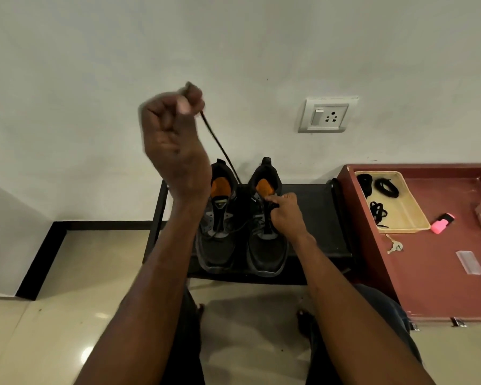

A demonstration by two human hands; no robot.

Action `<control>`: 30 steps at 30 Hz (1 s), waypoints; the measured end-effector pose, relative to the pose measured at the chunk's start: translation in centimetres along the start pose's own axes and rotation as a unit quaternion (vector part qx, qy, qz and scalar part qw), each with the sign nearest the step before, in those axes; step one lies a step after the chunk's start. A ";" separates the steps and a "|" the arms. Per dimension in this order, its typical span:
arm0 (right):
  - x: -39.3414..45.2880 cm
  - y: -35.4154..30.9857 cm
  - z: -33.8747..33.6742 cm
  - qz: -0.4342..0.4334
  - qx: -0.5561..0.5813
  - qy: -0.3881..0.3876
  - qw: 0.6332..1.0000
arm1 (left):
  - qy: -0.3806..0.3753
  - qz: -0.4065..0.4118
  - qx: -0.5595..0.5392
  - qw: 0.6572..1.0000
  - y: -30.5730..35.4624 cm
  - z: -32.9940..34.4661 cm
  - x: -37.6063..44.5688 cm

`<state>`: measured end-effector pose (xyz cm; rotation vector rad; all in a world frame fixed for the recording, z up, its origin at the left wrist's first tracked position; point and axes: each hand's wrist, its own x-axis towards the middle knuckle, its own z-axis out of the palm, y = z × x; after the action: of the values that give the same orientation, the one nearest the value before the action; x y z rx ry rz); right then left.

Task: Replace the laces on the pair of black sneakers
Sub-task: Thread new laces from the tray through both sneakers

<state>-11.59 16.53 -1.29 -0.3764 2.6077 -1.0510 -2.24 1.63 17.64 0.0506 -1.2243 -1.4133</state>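
**Lace half out, one hand up in the air**

Both black sneakers sit side by side on a low black rack [317, 215] against the wall, toes pointing toward the person. The left hand [172, 140] is raised high in front of the wall, fingers curled tight, pinching the end of a black lace [220, 143] that runs taut down from it between the two shoes. It's a bit motion-blurred, so the exact finger grip is hard to make out. The right hand [285, 215] is down on the right sneaker [265, 245], fingers curled and gripping it at the tongue and upper eyelets. The left sneaker [215, 240] stands just beside it with a loose lace lying across its eyelets.

Off to the right there's a reddish-brown table [428, 284] with a cream tray [408, 215] holding three bundles of black laces [386, 187]. Near the tray lie a pink highlighter [442, 223] and a small key [395, 245]. A wall socket [326, 115] sits above the shoes.
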 end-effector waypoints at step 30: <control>-0.1 -0.3 0.3 0.028 -0.034 -0.069 0.997 | -0.108 -0.156 0.254 0.949 -5.1 -1.8 -2.9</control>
<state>-11.36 16.18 -1.22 -0.3755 2.5212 -0.8867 -3.79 1.36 11.79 0.4742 -1.8018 -1.3578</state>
